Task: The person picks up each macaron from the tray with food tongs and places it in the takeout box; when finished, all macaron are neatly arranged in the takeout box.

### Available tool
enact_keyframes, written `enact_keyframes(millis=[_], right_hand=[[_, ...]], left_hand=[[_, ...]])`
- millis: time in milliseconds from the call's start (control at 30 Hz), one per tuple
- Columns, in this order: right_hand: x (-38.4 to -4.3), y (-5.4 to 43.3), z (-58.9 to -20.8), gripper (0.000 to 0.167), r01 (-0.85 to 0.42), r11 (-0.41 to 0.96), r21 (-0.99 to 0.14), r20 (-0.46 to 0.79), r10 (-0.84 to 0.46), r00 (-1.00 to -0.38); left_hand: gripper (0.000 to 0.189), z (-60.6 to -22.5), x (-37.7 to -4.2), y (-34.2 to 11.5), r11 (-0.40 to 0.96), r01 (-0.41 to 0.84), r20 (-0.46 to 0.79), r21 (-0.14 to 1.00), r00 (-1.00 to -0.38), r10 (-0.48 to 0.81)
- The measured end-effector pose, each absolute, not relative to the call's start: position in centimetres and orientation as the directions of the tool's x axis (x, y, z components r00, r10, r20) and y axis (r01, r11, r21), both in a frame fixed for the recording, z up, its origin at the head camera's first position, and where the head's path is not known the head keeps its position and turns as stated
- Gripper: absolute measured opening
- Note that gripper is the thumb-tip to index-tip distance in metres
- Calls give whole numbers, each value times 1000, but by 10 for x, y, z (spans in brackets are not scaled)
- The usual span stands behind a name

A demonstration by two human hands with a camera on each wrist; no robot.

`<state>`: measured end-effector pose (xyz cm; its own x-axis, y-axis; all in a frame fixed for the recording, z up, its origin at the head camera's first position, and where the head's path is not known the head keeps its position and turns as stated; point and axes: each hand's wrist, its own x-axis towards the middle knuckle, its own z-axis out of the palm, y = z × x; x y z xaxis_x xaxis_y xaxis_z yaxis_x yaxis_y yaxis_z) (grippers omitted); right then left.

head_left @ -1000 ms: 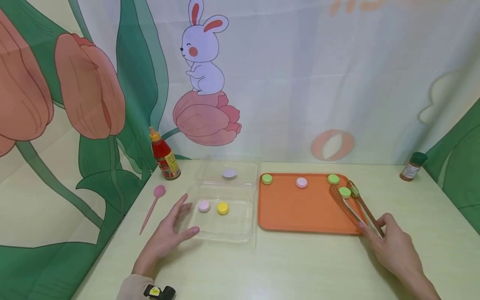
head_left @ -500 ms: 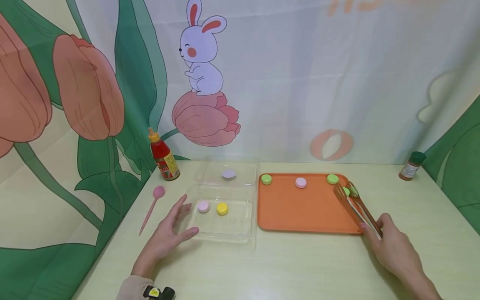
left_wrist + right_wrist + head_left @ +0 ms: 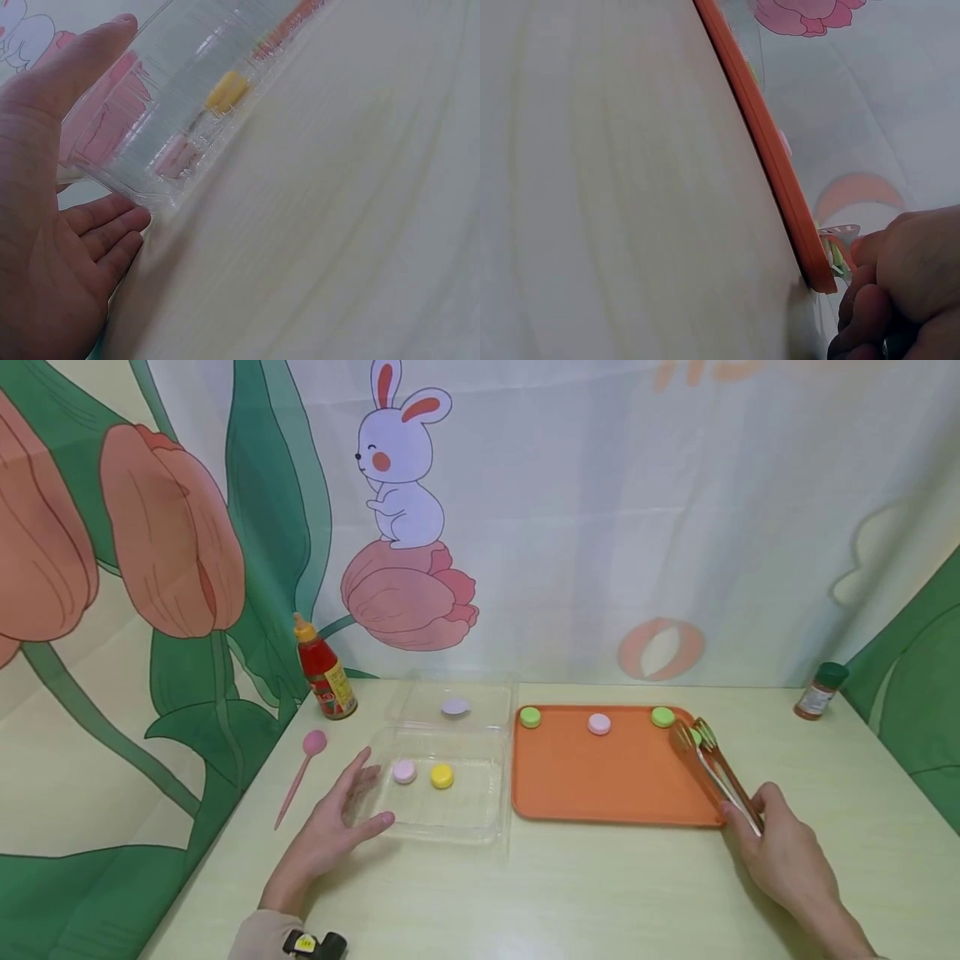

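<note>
Lying right of the middle of our desk [image 3: 600,893] is an orange tray [image 3: 600,785]; to its left is a clear box [image 3: 450,814], lid [image 3: 420,697] laid back toward the desk's far edge. Our left hand [image 3: 333,827] is spread wide at the box's left edge, holding nothing; whether it touches, we cannot tell. Our right hand [image 3: 783,852], fingers curled, grips tongs [image 3: 737,782] across the tray's right edge. A sauce bottle [image 3: 326,677] stands at the desk's far left corner, a pink spoon [image 3: 299,777] lies along its left edge, and a jar [image 3: 819,692] stands near its far right corner. Between the tong tips, near the tray's far right corner, is a green macaron [image 3: 695,737]; how tightly held, we cannot tell. Inside the box sits a yellow macaron [image 3: 442,776].
</note>
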<state>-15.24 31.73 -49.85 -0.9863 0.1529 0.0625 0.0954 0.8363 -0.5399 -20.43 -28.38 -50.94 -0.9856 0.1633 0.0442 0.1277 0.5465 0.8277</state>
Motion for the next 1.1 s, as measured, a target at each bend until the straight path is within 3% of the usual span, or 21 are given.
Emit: enact_keyframes(millis=[667,900,1100], right_hand=[[-151,276,-472,45,-28,812,-583,165,84,-983],[-157,245,-459,36,-156,792,-591,271,13,-963],[-160,215,-444,34,-240,756,-609,289,-71,-955]], left_hand=[[108,-507,-204,-285,540,127,44,832,-985,165],[107,-510,-205,-288,535,150,66,832,-983,172],[108,-511,-205,-288,527,148,65,837,-983,173]])
